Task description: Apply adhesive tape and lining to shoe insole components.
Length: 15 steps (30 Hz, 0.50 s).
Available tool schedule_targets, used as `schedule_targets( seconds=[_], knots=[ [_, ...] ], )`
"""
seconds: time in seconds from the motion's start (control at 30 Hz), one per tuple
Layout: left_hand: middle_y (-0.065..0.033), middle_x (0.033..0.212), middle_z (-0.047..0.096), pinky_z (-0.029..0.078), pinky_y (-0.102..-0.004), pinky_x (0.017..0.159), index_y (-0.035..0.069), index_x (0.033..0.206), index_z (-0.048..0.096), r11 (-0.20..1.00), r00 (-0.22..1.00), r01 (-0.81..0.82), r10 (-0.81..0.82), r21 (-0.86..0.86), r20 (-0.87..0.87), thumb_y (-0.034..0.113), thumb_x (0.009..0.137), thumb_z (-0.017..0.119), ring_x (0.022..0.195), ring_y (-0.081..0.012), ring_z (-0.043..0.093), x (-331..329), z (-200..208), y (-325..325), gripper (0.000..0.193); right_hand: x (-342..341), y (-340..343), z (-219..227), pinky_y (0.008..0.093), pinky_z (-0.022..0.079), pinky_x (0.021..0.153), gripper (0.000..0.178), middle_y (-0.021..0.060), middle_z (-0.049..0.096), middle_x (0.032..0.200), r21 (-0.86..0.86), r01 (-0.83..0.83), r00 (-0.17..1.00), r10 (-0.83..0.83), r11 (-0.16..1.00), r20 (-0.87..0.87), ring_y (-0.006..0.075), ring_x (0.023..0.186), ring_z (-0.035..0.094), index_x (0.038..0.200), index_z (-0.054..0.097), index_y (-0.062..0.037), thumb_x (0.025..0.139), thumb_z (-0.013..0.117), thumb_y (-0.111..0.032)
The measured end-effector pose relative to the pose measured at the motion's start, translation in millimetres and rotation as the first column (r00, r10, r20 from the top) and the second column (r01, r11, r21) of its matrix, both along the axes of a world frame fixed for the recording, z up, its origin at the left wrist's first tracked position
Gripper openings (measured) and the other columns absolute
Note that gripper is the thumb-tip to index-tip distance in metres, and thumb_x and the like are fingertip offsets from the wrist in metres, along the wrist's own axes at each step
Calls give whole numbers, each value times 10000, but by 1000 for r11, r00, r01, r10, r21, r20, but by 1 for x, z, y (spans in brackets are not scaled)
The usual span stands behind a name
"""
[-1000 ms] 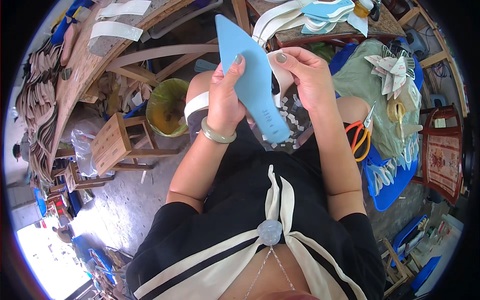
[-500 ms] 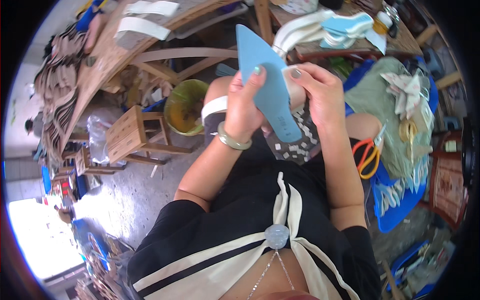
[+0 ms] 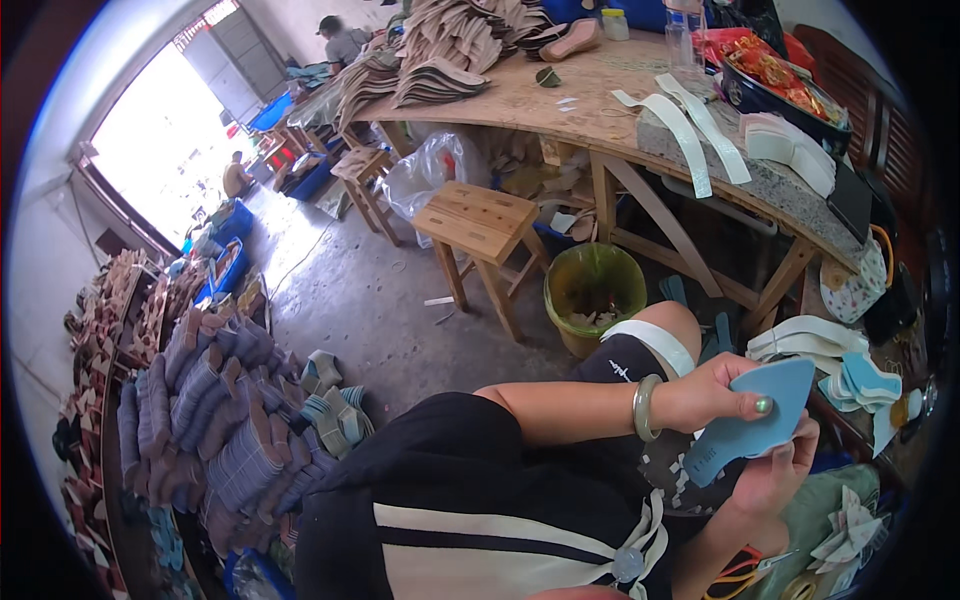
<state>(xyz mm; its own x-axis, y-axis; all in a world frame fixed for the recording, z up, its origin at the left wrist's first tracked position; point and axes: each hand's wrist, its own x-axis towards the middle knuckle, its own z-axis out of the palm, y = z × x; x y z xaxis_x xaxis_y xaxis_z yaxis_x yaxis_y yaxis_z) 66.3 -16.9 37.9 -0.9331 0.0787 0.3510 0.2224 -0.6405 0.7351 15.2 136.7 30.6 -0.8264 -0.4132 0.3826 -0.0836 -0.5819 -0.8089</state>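
A light blue shoe insole (image 3: 752, 425) is held over my lap, tilted, with its pointed end up and to the right. My left hand (image 3: 708, 393) grips it, thumb lying across its face and the fingers hidden behind. At the insole's lower right edge, my right hand (image 3: 772, 482) is closed with bent fingers touching the rim. Whether a small piece sits in those fingers cannot be made out. Orange-handled scissors (image 3: 738, 572) lie beside my right forearm. On the table to the right are more blue and white insole pieces (image 3: 862, 380).
A green bin (image 3: 592, 290) stands by my knee, near a wooden stool (image 3: 480, 222). Behind them runs a long worktable (image 3: 570, 95) bearing stacked soles (image 3: 440, 82) and white strips (image 3: 672, 122). Piled grey-blue soles (image 3: 235, 420) fill the left. White scraps (image 3: 850, 530) rest on green cloth.
The view has swung left, so the hands and insole now appear at the lower right. Both hands still hold the insole, and the right fingers now sit along its lower right edge.
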Motion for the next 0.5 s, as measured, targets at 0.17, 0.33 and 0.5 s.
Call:
schedule_targets(
  seconds=[0.17,0.33,0.5],
  knots=[
    [-23,979,560,418,-277,822,24,1053,660,965,967,-170,125,-198,-222,285,840,703,922,-114,500,-5,17,6,339,-7,15,-8,264,379,760,202,33,484,895,7,179,966,-175,984,-192,137,851,474,807,574,-2,835,668,-179],
    [-16,942,509,410,-283,807,16,1027,661,881,922,-336,236,-333,-306,292,831,705,903,-123,483,-7,14,11,342,0,35,3,256,386,761,165,61,507,935,362,490,815,-270,793,-512,151,859,486,905,606,72,879,598,-90],
    [-47,954,524,425,-294,804,9,967,666,727,963,-257,248,-636,-106,184,801,692,911,-164,519,-1,17,5,243,-11,47,-2,258,390,789,158,76,530,1014,540,347,843,-3,767,-538,156,897,499,953,575,110,894,546,-34]
  ],
)
